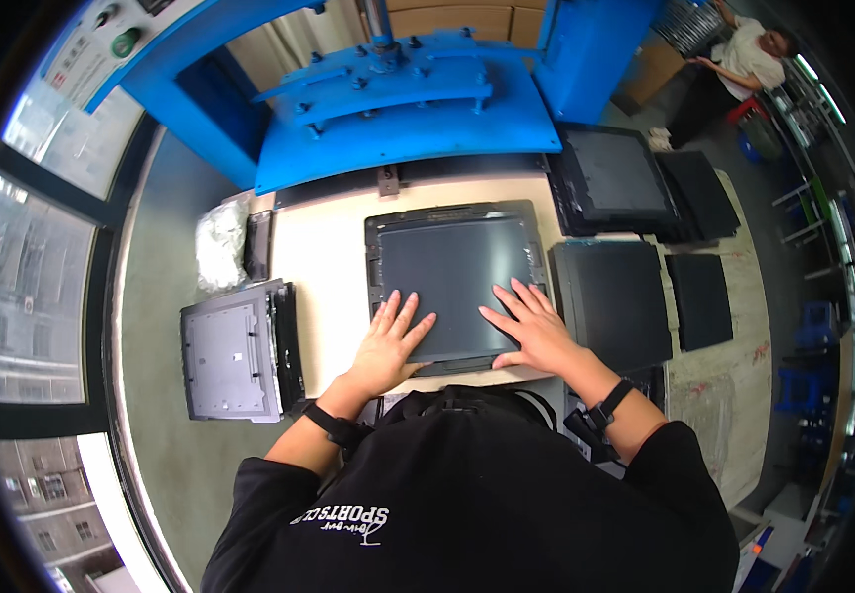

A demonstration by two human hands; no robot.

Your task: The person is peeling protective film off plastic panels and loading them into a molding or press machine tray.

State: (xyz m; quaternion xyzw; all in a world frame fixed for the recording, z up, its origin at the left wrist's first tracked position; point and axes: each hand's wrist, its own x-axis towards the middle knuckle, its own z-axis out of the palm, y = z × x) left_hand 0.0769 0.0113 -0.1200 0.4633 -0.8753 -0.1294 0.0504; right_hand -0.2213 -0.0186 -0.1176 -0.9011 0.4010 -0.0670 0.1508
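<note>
A dark flat panel (447,259) lies in a black rectangular frame (373,237) on the light board in front of me. My left hand (393,341) rests with spread fingers on the panel's lower left part. On its lower right part, my right hand (534,331) lies with the fingers apart and the thumb near the frame's near edge. Neither hand grips anything. The panel's surface is smooth and glossy, with light reflections along its right side.
A blue press (408,128) stands just beyond the frame. Stacked dark panels (613,301) and black frames (617,178) are at right. Grey plastic housings (230,356) and a clear plastic bag (222,245) sit at left. Another person (744,64) is at far right.
</note>
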